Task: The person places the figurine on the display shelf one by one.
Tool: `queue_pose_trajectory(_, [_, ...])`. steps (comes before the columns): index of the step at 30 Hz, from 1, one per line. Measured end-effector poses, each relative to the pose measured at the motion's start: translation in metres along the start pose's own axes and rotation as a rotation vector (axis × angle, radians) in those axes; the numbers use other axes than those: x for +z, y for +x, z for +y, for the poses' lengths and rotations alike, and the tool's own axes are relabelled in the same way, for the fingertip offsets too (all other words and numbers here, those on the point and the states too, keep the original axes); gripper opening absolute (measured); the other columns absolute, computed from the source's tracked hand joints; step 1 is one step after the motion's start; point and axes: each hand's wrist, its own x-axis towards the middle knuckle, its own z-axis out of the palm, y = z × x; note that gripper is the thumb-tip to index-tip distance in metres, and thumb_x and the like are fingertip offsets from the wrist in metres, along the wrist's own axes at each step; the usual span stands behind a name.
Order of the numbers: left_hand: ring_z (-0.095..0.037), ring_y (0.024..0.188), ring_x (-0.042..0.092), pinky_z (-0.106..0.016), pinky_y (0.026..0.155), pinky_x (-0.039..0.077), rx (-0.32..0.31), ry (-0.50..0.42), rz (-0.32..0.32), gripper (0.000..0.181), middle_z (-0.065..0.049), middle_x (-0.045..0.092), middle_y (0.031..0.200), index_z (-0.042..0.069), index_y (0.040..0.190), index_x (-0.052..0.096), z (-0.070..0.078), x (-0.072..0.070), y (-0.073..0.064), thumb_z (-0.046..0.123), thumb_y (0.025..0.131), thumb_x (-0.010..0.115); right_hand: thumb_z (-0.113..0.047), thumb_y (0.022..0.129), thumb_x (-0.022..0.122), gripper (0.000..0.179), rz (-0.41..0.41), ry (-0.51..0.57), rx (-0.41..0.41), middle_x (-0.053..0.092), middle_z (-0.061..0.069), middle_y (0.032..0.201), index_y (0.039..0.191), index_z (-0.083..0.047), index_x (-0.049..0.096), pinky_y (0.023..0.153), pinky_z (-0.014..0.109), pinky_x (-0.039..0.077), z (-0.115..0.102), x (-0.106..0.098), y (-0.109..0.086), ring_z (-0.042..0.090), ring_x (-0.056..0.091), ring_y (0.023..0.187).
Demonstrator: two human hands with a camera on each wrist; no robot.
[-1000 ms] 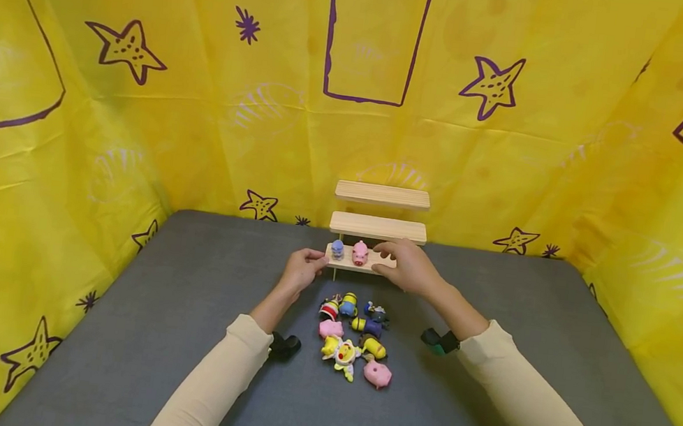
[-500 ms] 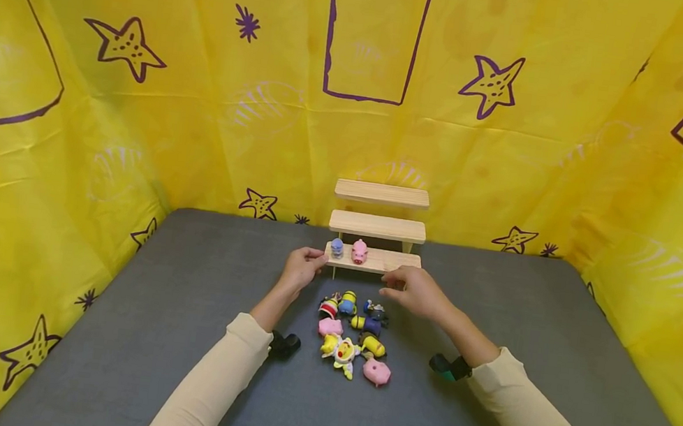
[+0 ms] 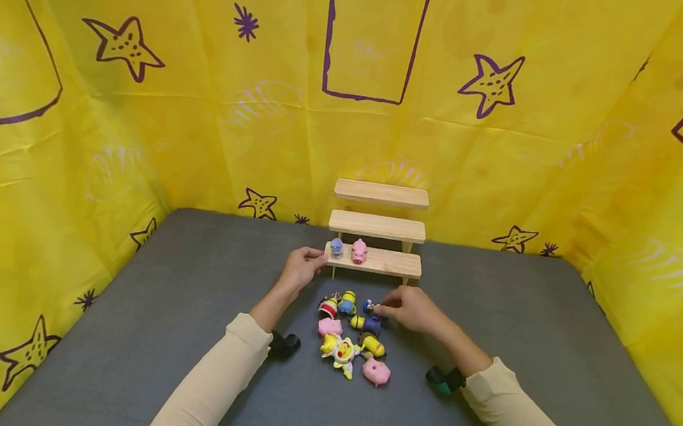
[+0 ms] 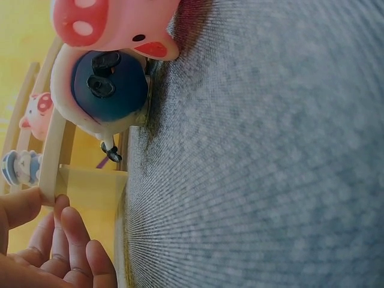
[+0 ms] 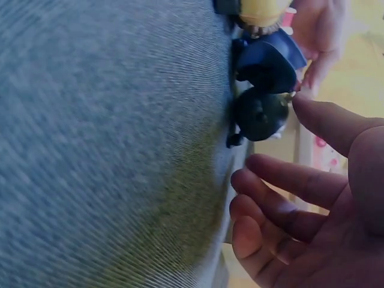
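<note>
My left hand [image 3: 302,269] pinches the left end of the lowest step of a wooden tiered stand [image 3: 386,262] between thumb and fingers. On that step sit a small blue figure [image 3: 336,247] and a pink pig figure [image 3: 359,251]. My right hand [image 3: 415,311] is over the table at a dark blue-and-grey toy figure [image 5: 262,114], partly hidden by the fingers in the head view. In the right wrist view its thumb is close beside the figure, and the other fingers are spread apart from it, relaxed.
Several toy figures lie in front of the stand, among them a blue-and-yellow one [image 3: 347,303], a pink pig [image 3: 377,372] and a yellow-and-white one [image 3: 344,354]. The table [image 3: 201,394] has a dark grey cloth. A yellow patterned curtain [image 3: 200,119] stands behind.
My right hand has moved away from the lowest step, down and toward me, to the dark figure on the table. The left hand has stayed at the step's left end.
</note>
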Motion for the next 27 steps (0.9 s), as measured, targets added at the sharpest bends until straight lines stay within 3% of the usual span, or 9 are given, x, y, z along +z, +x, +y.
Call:
queue_pose_trajectory(13, [-0.015,0.076,0.056,-0.023,0.064,0.041,-0.009,-0.004,-0.002,0.026,-0.01,0.065,0.092,-0.001,0.112,0.065,-0.0002,0.0004,0.0012,0.018,0.095,0.064,-0.03,0.09,0.068,0.026,0.005,0.018,-0.034,0.07,0.0,0.074,0.085,-0.006,0.077,0.057,0.024,0.041,-0.0014,0.0076,0.0016,0.008,0.05,0.063])
queue_pose_trajectory(21, [-0.016,0.076,0.056,-0.023,0.064,0.042,-0.017,-0.004,-0.003,0.026,-0.011,0.064,0.092,-0.001,0.112,0.065,0.0001,-0.0002,0.001,0.018,0.094,0.064,-0.031,0.086,0.072,0.025,0.039,0.076,0.035,0.066,-0.002,0.07,0.078,-0.007,0.075,0.057,0.025,0.041,0.0001,0.0092,0.0002,0.009,0.049,0.063])
queue_pose_trajectory(27, [-0.015,0.074,0.056,-0.022,0.062,0.042,-0.009,-0.007,-0.005,0.025,-0.012,0.065,0.092,-0.001,0.112,0.065,-0.0002,-0.0003,0.0008,0.017,0.094,0.064,-0.029,0.081,0.078,0.026,0.099,0.144,0.075,0.068,0.001,0.075,0.084,-0.004,0.073,0.06,0.026,0.044,0.0031,0.0051,-0.001,0.01,0.053,0.068])
